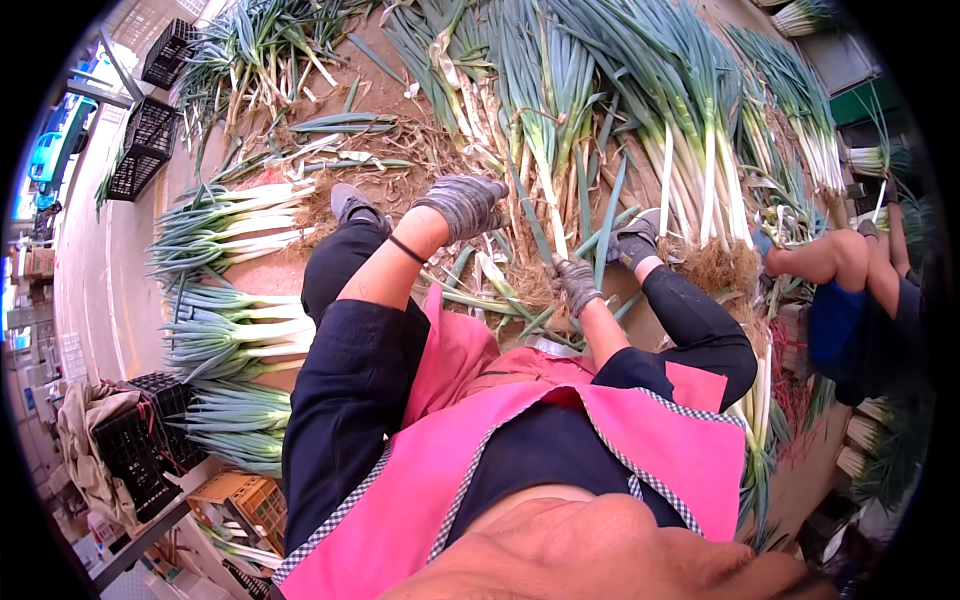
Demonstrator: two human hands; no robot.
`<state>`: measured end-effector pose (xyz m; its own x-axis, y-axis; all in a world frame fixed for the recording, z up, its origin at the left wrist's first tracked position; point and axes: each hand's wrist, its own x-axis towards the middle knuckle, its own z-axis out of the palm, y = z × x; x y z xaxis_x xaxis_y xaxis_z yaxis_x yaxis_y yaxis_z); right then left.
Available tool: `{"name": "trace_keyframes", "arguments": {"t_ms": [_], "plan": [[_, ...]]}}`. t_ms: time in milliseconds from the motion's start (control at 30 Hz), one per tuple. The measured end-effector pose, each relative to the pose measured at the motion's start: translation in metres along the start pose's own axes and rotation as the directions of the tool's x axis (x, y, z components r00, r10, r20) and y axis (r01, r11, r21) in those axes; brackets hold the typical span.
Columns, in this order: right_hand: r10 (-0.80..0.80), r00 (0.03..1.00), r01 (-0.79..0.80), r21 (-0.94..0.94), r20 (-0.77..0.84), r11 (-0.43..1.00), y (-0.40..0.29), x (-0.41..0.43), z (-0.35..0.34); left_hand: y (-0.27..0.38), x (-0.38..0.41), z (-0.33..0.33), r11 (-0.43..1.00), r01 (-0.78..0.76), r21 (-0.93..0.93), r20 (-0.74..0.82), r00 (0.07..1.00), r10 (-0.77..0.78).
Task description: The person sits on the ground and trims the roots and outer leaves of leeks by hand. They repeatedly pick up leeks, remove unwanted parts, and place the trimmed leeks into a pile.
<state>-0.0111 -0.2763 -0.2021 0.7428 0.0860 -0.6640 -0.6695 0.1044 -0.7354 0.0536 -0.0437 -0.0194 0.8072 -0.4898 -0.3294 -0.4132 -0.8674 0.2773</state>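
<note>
My left hand (461, 206), in a grey knit glove, is above the litter of roots and leaves between my feet. Its fingers are curled, and whether anything is inside them is hidden. Lower and to its right, my right hand (576, 285), in a similar glove, grips the root end of a long green onion (555, 210). That onion's white stalk points away from me, and its green leaves lie among others. A large bunch of green onions (709, 150) rests to the right, roots towards me. Loose leaves and peelings (480, 300) lie just in front of my pink apron.
Trimmed green onions (255, 221) lie in piles at my left. Black plastic crates (142, 146) stand farther left, an orange crate (251, 502) at lower left. Untrimmed onions (262, 60) lie at the top. A co-worker's bare leg (817, 255) is at the right.
</note>
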Motion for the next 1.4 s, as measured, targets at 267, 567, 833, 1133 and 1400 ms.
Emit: {"name": "trace_keyframes", "arguments": {"t_ms": [267,567,833,1133,1400], "plan": [[-0.268,0.925,0.247,0.112,0.268,0.963,-0.093,-0.159,0.033,-0.014,0.055,0.021,0.326,-0.023,-0.945,-0.176,0.878,-0.446],[-0.393,0.879,0.469,-0.338,0.27,0.816,-0.068,-0.13,0.031,-0.023,0.042,0.011,-0.426,-0.338,-0.839,-0.055,0.831,-0.553],[-0.586,0.779,0.619,-0.128,0.222,0.775,-0.144,-0.02,0.102,-0.016,0.028,0.017,-0.346,-0.262,-0.901,-0.038,0.841,-0.54],[-0.576,0.75,0.52,0.248,0.325,0.818,-0.09,-0.073,0.069,-0.036,0.023,0.003,-0.331,-0.459,-0.825,-0.174,0.762,-0.624],[-0.089,0.967,0.253,-0.892,0.237,0.374,0.038,-0.046,-0.095,-0.076,0.029,0.004,-0.327,-0.547,-0.771,-0.117,0.626,-0.771]]}}
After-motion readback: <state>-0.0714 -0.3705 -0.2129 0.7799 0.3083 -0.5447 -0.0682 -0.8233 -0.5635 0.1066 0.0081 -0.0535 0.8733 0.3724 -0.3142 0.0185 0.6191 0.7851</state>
